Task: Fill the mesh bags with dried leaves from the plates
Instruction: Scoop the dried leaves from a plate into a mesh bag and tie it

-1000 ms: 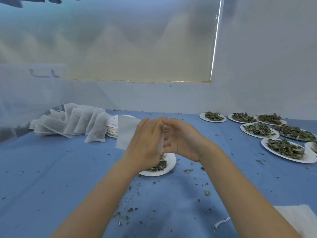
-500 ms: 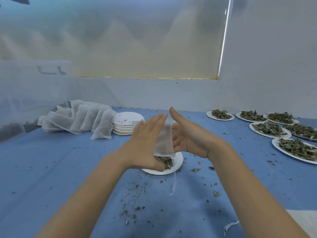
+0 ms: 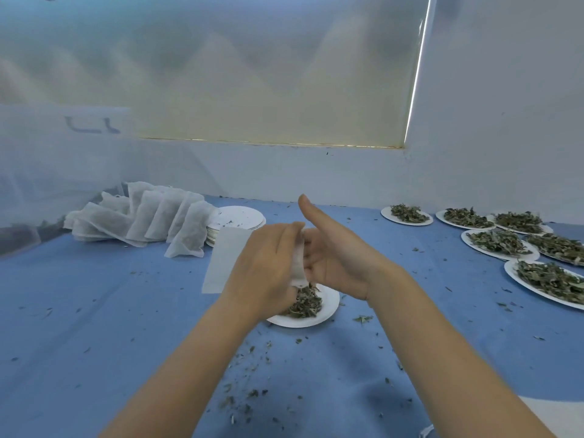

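Note:
A white mesh bag (image 3: 225,257) is held between my two hands, just above a small white paper plate (image 3: 330,312) with a heap of dried leaves (image 3: 305,304). My left hand (image 3: 265,270) grips the bag with its fingers curled down toward the leaves; most of the bag sticks out to the left behind that hand. My right hand (image 3: 338,257) faces it, thumb straight up, fingers touching the bag's edge. The bag's mouth is hidden between the hands.
A fanned pile of mesh bags (image 3: 151,219) lies at back left beside a stack of empty paper plates (image 3: 241,218). Several plates of dried leaves (image 3: 502,243) line the right side. Leaf crumbs litter the blue cloth (image 3: 94,311). A white sheet (image 3: 556,415) is at bottom right.
The hands were flat, palm to palm, with the bag upright between them. Now my left fingers curl down over it, the bag swings out to the left, and its hanging string is out of sight.

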`<action>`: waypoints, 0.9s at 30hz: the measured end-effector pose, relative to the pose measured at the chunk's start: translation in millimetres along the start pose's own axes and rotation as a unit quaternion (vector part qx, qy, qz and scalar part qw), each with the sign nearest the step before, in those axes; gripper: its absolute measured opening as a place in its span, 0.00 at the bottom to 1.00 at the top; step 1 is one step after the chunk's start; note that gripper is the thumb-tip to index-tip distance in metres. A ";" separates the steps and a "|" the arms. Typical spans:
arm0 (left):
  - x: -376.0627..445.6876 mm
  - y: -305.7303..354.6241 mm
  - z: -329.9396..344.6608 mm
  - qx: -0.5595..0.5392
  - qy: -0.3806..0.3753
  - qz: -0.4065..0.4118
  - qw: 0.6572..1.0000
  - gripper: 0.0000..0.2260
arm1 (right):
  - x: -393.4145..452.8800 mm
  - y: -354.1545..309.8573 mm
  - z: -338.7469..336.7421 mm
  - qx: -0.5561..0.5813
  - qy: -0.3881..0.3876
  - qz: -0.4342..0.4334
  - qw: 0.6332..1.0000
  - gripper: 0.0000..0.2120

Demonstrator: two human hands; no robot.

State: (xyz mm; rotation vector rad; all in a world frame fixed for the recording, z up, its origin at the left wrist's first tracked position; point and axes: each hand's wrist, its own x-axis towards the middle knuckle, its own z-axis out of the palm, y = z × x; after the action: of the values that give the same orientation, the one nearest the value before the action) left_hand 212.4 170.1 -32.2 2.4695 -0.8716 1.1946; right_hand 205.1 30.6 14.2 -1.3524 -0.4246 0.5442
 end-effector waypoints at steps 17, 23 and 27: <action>-35.1 -63.1 15.8 0.089 -0.146 -0.097 0.980 0.35 | 38.2 32.0 -48.5 -0.391 0.171 -0.003 0.904 0.10; -43.9 -75.7 44.6 0.051 -0.173 -0.174 0.968 0.26 | 43.3 64.2 -56.6 -0.575 0.176 0.014 0.799 0.19; -49.2 -82.8 51.9 0.029 -0.169 -0.166 0.971 0.26 | 43.0 79.6 -55.0 -0.614 0.137 0.022 0.777 0.27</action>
State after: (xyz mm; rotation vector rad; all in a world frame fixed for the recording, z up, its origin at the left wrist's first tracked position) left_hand 272.1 230.5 -101.1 2.7725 -0.4678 0.7097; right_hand 262.0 22.5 -74.7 -2.6717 -0.5245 0.0144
